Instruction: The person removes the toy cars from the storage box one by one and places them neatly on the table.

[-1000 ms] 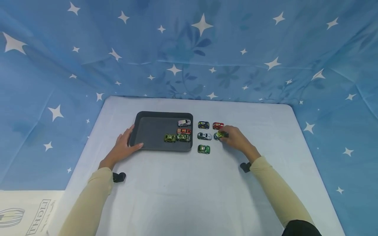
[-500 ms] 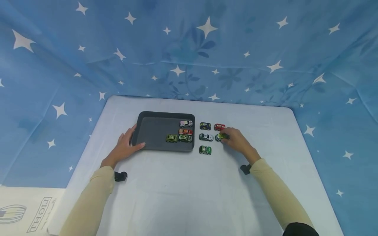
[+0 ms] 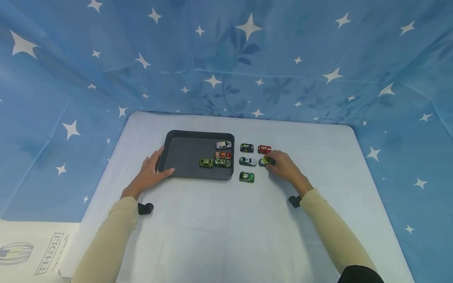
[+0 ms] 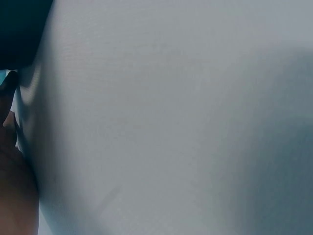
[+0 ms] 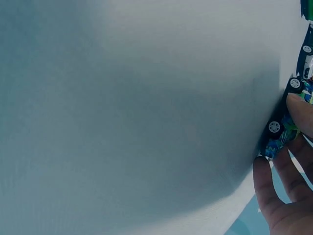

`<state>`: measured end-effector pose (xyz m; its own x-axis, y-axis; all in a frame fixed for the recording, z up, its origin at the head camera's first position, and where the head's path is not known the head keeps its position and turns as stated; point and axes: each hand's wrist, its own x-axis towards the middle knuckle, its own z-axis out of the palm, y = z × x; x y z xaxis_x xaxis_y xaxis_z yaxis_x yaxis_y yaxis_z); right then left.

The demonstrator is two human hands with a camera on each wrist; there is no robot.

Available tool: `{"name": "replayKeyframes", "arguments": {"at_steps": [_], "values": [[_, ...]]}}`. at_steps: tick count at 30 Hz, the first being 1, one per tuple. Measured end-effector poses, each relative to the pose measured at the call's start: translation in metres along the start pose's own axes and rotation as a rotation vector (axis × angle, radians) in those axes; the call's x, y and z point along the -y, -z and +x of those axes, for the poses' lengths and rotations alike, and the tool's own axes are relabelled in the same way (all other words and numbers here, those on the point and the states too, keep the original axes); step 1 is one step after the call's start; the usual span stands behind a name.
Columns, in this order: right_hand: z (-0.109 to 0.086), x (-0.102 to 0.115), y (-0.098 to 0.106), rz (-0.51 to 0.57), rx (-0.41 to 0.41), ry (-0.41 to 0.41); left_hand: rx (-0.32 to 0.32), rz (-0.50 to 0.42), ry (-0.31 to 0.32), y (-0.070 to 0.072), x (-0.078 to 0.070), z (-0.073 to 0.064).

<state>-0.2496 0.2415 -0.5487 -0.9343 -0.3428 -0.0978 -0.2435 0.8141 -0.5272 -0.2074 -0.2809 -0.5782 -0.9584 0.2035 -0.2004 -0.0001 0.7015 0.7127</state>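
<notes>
In the head view my left hand (image 3: 150, 173) rests at the left end of a dark grey tray (image 3: 184, 174), thumb at the near rim and fingers spread along the side. My right hand (image 3: 283, 167) pinches a green-and-blue patterned toy car (image 3: 266, 161) between thumb and fingers, on the white table right of the tray. The right wrist view shows this toy car (image 5: 283, 117) side-on, its wheels visible. Close by are a red toy car (image 3: 264, 149), a white-and-green toy car (image 3: 248, 161), a dark blue one (image 3: 246, 148) and a green one (image 3: 246, 177).
Inside the tray's right side sit several toy cars, among them a white car (image 3: 223, 145), an orange car (image 3: 223, 155) and an olive-green car (image 3: 206, 162). A blue star-patterned cloth (image 3: 170, 51) hangs behind the white table (image 3: 212, 236). Printed cream fabric (image 3: 32, 251) lies at lower left.
The head view has shifted slightly. Both hands stay where they were, the left at the tray and the right on the patterned toy car.
</notes>
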Motion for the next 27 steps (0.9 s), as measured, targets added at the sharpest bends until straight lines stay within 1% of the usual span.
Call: {"name": "replayKeyframes", "arguments": {"at_steps": [6,14,23,27], "values": [[0.000,0.000,-0.001,-0.007,-0.018,0.016,-0.001,-0.008,-0.006,0.002,-0.001,0.001],[-0.003,-0.003,0.000,0.021,-0.030,0.035,-0.005,-0.014,-0.008,0.000,0.002,0.004],[-0.004,0.002,0.004,0.053,-0.122,0.050,-0.008,-0.016,-0.016,0.000,0.003,0.004],[0.000,0.009,0.005,0.090,-0.136,0.083,-0.014,-0.016,-0.039,0.000,0.001,0.003]]}}
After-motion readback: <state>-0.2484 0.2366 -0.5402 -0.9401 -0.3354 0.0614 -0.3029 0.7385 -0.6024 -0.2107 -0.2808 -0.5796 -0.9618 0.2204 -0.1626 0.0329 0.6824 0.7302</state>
